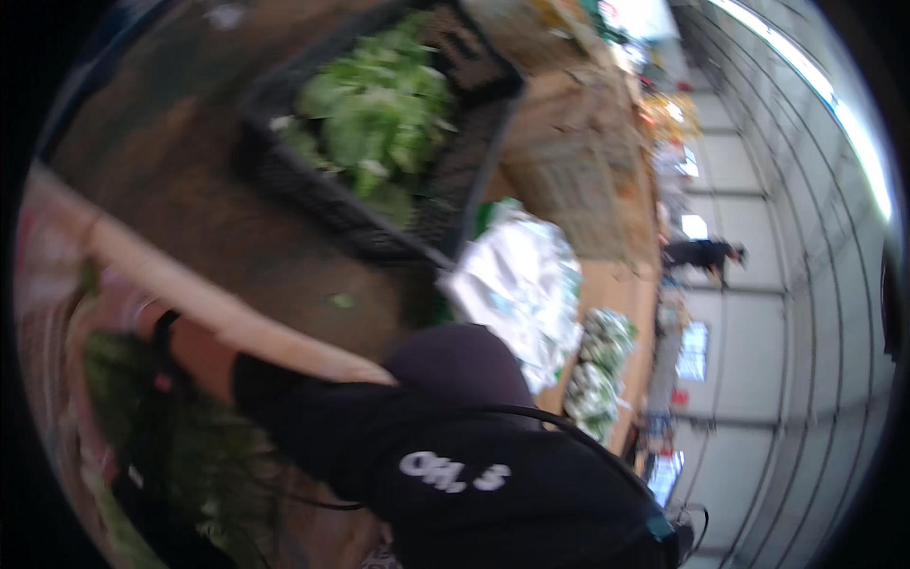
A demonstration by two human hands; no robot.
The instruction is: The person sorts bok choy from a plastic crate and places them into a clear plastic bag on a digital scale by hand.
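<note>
Neither of my hands can be made out in the blurred, tilted view. Before me a black plastic crate point(490, 135) holds a heap of leafy green vegetables point(384, 114) with pale stems. It rests on a brown surface point(185, 171). Beside the crate lies a crumpled pile of white plastic bags point(522, 277). Close by, a co-worker in a black T-shirt point(455, 462) and a dark purple cap point(462, 363) fills the lower part. That person's bare forearm point(202, 355), with a black wristband point(163, 331), reaches left; its hand is too blurred to read.
A pale wooden edge point(227, 306) runs diagonally at the left. Dark green leafy matter point(142, 398) is below it. Vegetables in clear bags point(597, 377) lie beyond the white bags. Another person in dark clothes point(704, 252) stands far off near a pale wall point(746, 313).
</note>
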